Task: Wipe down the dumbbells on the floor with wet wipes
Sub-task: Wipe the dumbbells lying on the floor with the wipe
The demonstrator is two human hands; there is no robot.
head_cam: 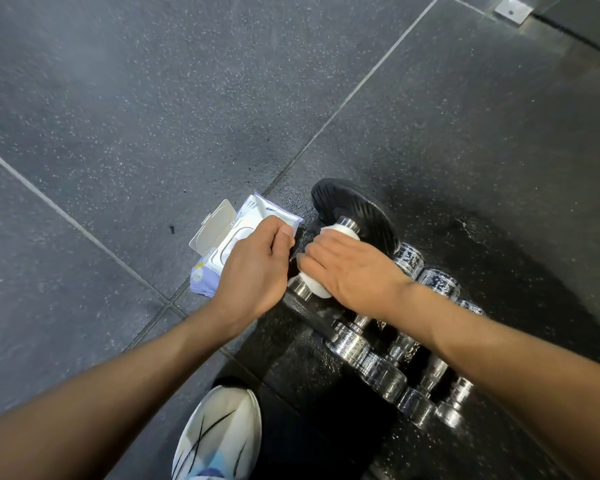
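Note:
A black-plated dumbbell lies on the dark rubber floor with its chrome handle pointing towards me. A white wet wipe is wrapped round that handle, and my right hand grips the wipe and the handle from above. Just left of it lies the wet wipes pack, white and lilac, its flap lid open. My left hand lies over the pack's right end, fingers curled on its edge.
Several small chrome dumbbells lie in a row to the right, partly under my right forearm. My white shoe stands at the bottom. A metal bracket sits at the top right. Grey floor tiles spread out to the left.

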